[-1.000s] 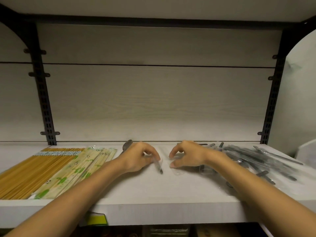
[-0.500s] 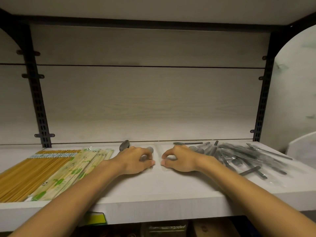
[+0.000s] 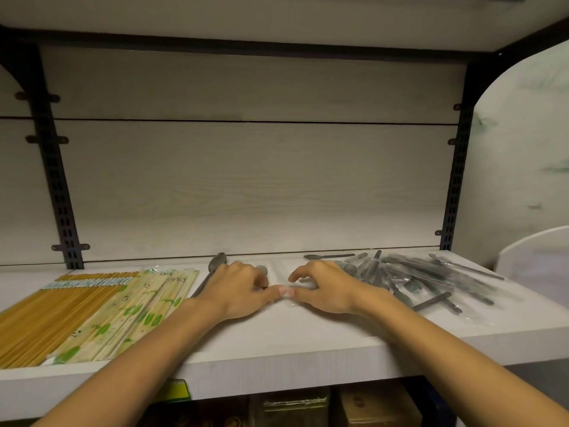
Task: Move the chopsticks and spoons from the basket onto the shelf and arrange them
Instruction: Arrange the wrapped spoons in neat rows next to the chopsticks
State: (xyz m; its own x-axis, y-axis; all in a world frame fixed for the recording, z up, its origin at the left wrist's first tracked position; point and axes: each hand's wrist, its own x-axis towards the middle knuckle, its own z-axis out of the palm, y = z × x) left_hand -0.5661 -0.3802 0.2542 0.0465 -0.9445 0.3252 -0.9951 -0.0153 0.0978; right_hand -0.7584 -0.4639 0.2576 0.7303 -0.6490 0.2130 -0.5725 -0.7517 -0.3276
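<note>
On the white shelf (image 3: 277, 349), my left hand (image 3: 240, 291) curls over a clear-wrapped spoon (image 3: 261, 269); only its bowl shows past the fingers. My right hand (image 3: 323, 288) sits beside it, fingers arched. Its thumb presses a clear packet (image 3: 284, 272), and the two thumbs touch. A bare dark spoon (image 3: 217, 263) lies just left of my left hand. A loose pile of wrapped spoons (image 3: 415, 278) lies to the right. Green-printed chopstick packets (image 3: 138, 306) and yellow chopsticks (image 3: 46, 312) lie in rows at the left.
Black slotted uprights (image 3: 58, 186) (image 3: 455, 180) frame the shelf bay, and another board hangs overhead. A white rounded object (image 3: 535, 257) stands off the shelf's right end. Cardboard boxes (image 3: 378, 405) sit on the level below.
Both hands slid toward the back of the shelf and drew together until the thumbs touch. The wrapped spoon in my left hand now lies flat under it.
</note>
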